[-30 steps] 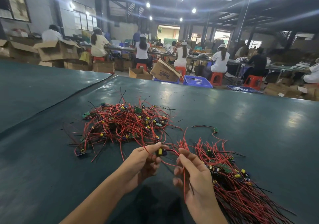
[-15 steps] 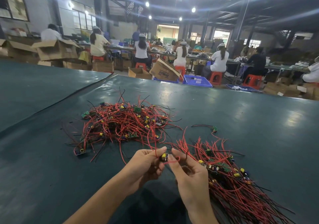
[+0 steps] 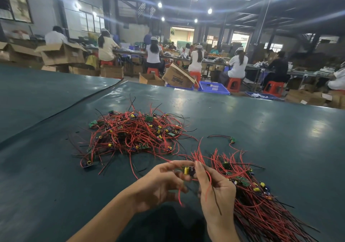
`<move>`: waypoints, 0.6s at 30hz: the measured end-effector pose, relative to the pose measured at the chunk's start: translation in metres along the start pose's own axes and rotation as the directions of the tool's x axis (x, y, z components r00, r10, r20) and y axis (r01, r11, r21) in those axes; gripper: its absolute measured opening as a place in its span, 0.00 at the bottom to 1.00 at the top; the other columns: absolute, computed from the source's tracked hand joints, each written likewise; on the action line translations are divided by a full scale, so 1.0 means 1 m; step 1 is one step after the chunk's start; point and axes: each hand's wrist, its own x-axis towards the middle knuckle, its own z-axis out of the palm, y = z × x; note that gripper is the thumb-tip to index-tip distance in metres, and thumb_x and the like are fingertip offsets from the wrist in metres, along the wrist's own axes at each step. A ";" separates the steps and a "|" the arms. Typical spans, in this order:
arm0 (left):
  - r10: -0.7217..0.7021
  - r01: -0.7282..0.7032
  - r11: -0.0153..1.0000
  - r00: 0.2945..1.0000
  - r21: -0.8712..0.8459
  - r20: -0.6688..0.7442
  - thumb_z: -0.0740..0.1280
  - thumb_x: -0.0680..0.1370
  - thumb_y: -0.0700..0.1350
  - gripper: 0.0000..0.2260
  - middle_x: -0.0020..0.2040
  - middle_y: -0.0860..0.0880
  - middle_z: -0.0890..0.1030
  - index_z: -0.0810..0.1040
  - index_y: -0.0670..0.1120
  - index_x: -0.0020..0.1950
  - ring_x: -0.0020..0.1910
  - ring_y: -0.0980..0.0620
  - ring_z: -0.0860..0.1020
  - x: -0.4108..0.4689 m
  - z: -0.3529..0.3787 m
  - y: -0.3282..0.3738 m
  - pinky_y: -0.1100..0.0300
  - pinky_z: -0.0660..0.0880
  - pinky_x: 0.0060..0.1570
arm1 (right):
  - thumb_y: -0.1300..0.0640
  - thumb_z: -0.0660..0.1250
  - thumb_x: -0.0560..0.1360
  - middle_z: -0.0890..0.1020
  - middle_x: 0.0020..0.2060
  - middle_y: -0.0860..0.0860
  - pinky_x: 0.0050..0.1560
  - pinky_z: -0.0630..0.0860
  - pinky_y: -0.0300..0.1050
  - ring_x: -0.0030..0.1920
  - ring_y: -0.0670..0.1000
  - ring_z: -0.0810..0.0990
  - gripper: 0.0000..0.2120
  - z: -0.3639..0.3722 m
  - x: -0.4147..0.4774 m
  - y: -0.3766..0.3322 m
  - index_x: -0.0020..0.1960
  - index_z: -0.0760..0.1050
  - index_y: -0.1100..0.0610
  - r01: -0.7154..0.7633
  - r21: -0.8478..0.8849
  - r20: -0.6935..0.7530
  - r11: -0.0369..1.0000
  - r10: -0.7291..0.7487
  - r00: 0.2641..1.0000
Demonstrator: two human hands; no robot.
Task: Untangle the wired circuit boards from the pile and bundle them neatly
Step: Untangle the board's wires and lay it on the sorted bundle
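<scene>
A tangled pile (image 3: 136, 135) of small green circuit boards with red and black wires lies on the dark green table (image 3: 261, 129). To its right, by my right hand, lies a straighter bundle (image 3: 257, 200) of the same boards, wires running toward me. Between my hands is one board with a yellow capacitor (image 3: 187, 170). My left hand (image 3: 160, 184) pinches it from the left; my right hand (image 3: 214, 187) pinches it from the right, with its red and black wires trailing over the palm. A single loose board (image 3: 232, 139) lies beyond the bundle.
The table's far edge (image 3: 205, 90) runs behind the pile, with a second green table (image 3: 46, 88) at the left. Beyond are cardboard boxes (image 3: 61, 54), blue crates (image 3: 213, 87), red stools and several seated people at benches.
Both hands have lifted slightly and closed together on the one board; its yellow capacitor now shows between the fingertips, and its wires hang across my right palm.
</scene>
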 end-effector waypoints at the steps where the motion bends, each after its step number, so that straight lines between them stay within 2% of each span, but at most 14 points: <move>1: 0.037 -0.037 0.998 0.999 0.046 -0.005 0.66 0.66 0.31 0.23 0.43 0.47 0.80 0.82 0.48 0.58 0.35 0.52 0.78 0.000 0.002 -0.002 0.62 0.73 0.30 | 0.48 0.71 0.72 0.85 0.32 0.51 0.32 0.73 0.37 0.29 0.42 0.78 0.05 0.001 0.000 0.001 0.44 0.86 0.44 -0.014 0.019 -0.013 1.000 0.014 1.000; 4: 0.068 -0.069 0.998 0.997 0.010 0.037 0.61 0.64 0.27 0.29 0.46 0.46 0.80 0.78 0.45 0.63 0.36 0.51 0.77 0.000 0.003 -0.007 0.62 0.74 0.31 | 0.48 0.71 0.70 0.83 0.29 0.52 0.29 0.71 0.33 0.26 0.42 0.76 0.05 0.001 0.001 0.000 0.42 0.86 0.46 -0.022 0.073 -0.061 0.997 0.027 0.998; 7: 0.047 -0.033 0.990 0.994 -0.136 0.101 0.56 0.61 0.28 0.34 0.49 0.44 0.81 0.78 0.43 0.65 0.39 0.51 0.79 0.000 -0.001 -0.006 0.60 0.74 0.36 | 0.51 0.72 0.71 0.83 0.29 0.49 0.33 0.72 0.37 0.29 0.43 0.76 0.04 0.000 0.004 0.000 0.40 0.86 0.47 -0.055 0.151 -0.143 0.987 0.077 0.987; 9: 0.039 -0.001 0.970 0.987 -0.241 0.154 0.58 0.61 0.31 0.30 0.52 0.42 0.83 0.81 0.43 0.62 0.41 0.50 0.81 0.001 -0.005 -0.002 0.59 0.75 0.39 | 0.57 0.72 0.74 0.84 0.31 0.50 0.37 0.72 0.42 0.31 0.44 0.78 0.07 0.000 0.006 0.002 0.40 0.86 0.47 -0.090 0.173 -0.190 0.981 0.123 0.974; 11: 0.033 0.044 0.930 0.979 -0.366 0.203 0.61 0.63 0.39 0.25 0.55 0.39 0.82 0.82 0.40 0.58 0.42 0.47 0.82 0.001 -0.007 0.001 0.56 0.76 0.42 | 0.63 0.70 0.75 0.84 0.32 0.53 0.40 0.74 0.46 0.31 0.46 0.79 0.12 0.000 0.009 0.004 0.40 0.85 0.49 -0.109 0.193 -0.212 0.975 0.150 0.966; 13: 0.039 0.044 0.902 0.983 -0.429 0.182 0.61 0.66 0.43 0.22 0.56 0.37 0.82 0.83 0.39 0.56 0.42 0.45 0.81 0.001 -0.008 0.001 0.56 0.75 0.42 | 0.68 0.68 0.76 0.85 0.35 0.56 0.40 0.76 0.48 0.33 0.49 0.80 0.16 0.001 0.010 0.006 0.40 0.85 0.48 -0.113 0.182 -0.218 0.977 0.152 0.964; 15: 0.038 0.004 0.935 0.993 -0.355 0.112 0.61 0.64 0.36 0.22 0.53 0.39 0.83 0.84 0.41 0.55 0.40 0.47 0.81 0.002 -0.006 -0.001 0.57 0.76 0.40 | 0.69 0.66 0.76 0.85 0.39 0.59 0.47 0.79 0.56 0.40 0.57 0.83 0.16 0.002 0.010 0.010 0.41 0.85 0.52 -0.112 0.153 -0.205 0.982 0.142 0.968; 16: 0.049 -0.032 0.967 0.997 -0.251 0.062 0.62 0.65 0.33 0.22 0.51 0.41 0.84 0.84 0.44 0.55 0.39 0.49 0.81 0.002 -0.003 -0.003 0.59 0.76 0.39 | 0.69 0.66 0.77 0.85 0.41 0.60 0.51 0.79 0.61 0.45 0.62 0.83 0.14 0.003 0.010 0.012 0.42 0.85 0.54 -0.111 0.153 -0.203 0.982 0.142 0.969; 17: 0.075 -0.074 0.989 0.997 -0.125 0.003 0.64 0.68 0.32 0.19 0.48 0.43 0.84 0.84 0.45 0.54 0.37 0.51 0.81 0.002 0.001 -0.004 0.60 0.75 0.37 | 0.70 0.66 0.76 0.85 0.41 0.59 0.51 0.78 0.62 0.45 0.64 0.83 0.14 0.002 0.009 0.013 0.43 0.85 0.54 -0.104 0.143 -0.206 0.984 0.133 0.970; 18: 0.112 -0.113 0.994 0.992 -0.015 -0.060 0.70 0.70 0.34 0.14 0.45 0.44 0.84 0.83 0.45 0.54 0.35 0.51 0.80 0.003 0.006 -0.006 0.62 0.74 0.35 | 0.70 0.66 0.76 0.85 0.38 0.57 0.48 0.79 0.58 0.42 0.61 0.82 0.15 0.001 0.009 0.014 0.43 0.85 0.53 -0.085 0.119 -0.208 0.989 0.108 0.972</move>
